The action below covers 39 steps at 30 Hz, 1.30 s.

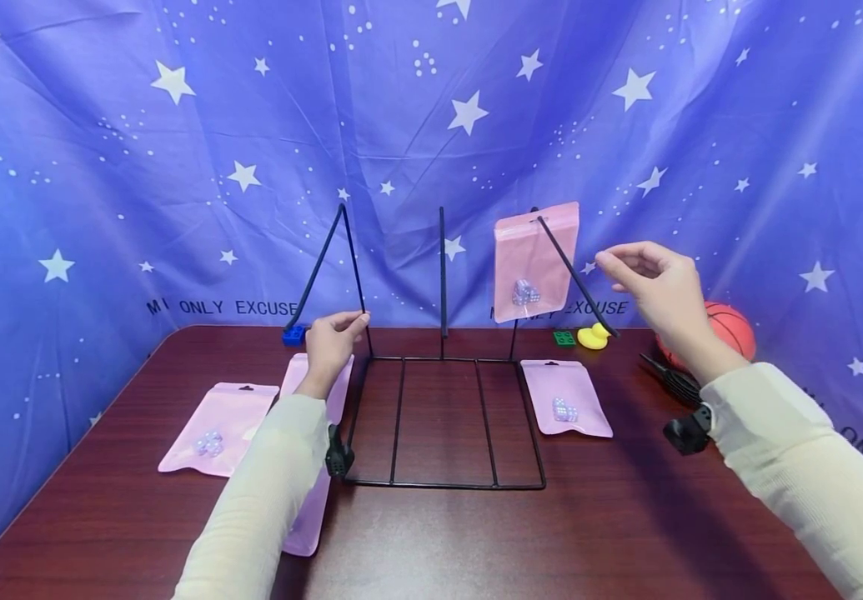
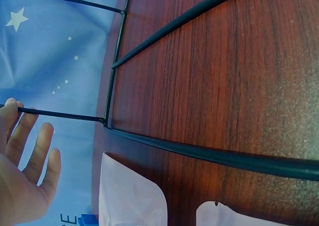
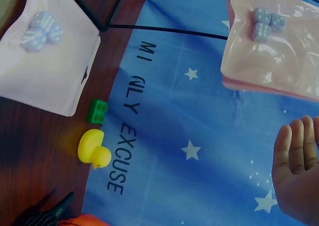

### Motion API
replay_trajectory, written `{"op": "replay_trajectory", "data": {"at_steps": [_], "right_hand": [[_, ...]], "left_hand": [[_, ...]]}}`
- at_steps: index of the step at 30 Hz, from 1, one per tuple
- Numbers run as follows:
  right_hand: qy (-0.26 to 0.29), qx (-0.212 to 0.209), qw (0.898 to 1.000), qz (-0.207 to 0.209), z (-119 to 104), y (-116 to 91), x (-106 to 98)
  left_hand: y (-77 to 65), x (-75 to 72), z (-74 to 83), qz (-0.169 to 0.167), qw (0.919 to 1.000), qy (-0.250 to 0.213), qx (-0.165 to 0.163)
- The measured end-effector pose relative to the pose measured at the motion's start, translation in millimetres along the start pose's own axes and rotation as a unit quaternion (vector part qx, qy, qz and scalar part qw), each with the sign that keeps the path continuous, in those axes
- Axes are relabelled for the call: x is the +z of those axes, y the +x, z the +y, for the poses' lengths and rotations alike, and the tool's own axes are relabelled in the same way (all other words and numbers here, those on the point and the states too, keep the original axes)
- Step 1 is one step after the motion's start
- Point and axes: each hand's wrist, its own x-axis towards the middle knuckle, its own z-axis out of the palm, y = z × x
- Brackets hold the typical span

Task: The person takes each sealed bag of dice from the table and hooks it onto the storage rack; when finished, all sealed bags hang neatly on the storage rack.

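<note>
Head view: the backdrop (image 1: 469, 50) has "ONLY EXCUSE" printed on it around 9 o'clock. The pink pouch (image 1: 536, 260) hangs off the black rack (image 1: 442, 484) at 2 o'clock, long axis near upright, slotted end to 12, dice (image 1: 526, 292) low toward 6. My right hand (image 1: 659, 287) hovers at its 3 o'clock, gripping nothing; can't tell if thumb and index tips touch

Left wrist view: my left hand (image 2: 25, 183), at 8 o'clock, pinches a rack upright

Right wrist view: "EXCUSE" reads sideways; pouch at 2 o'clock, dice end toward 9
</note>
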Motion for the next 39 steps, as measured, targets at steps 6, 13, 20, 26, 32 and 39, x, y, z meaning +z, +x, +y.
{"op": "replay_trajectory", "data": {"at_steps": [6, 13, 20, 26, 32, 39], "right_hand": [[-0.010, 0.032, 0.998, -0.048, 16.5, -12.6, -18.2], [0.019, 0.063, 0.994, -0.083, 46.5, -23.3, -23.4], [-0.017, 0.082, 0.988, -0.128, 77.6, -34.9, -16.0], [-0.062, 0.114, 0.976, -0.173, 103.5, -47.2, -4.1], [-0.067, 0.144, 0.968, -0.196, 120.0, -52.1, 6.2], [-0.069, 0.198, 0.953, -0.218, 128.5, -55.1, 15.9]], "left_hand": [[-0.4, 0.1, 0.0, 0.000, 1.0000, 0.007, 0.002], [-1.0, 0.0, 0.5, -0.002, 0.9999, 0.012, -0.001], [-0.1, 0.0, 0.2, -0.005, 1.0000, 0.006, -0.004], [-0.4, 0.5, -0.9, -0.006, 0.9999, 0.014, -0.003], [-0.7, 1.2, -0.6, -0.007, 0.9999, 0.012, -0.006], [-1.0, 1.7, -2.6, -0.007, 0.9998, 0.013, -0.011]]}}
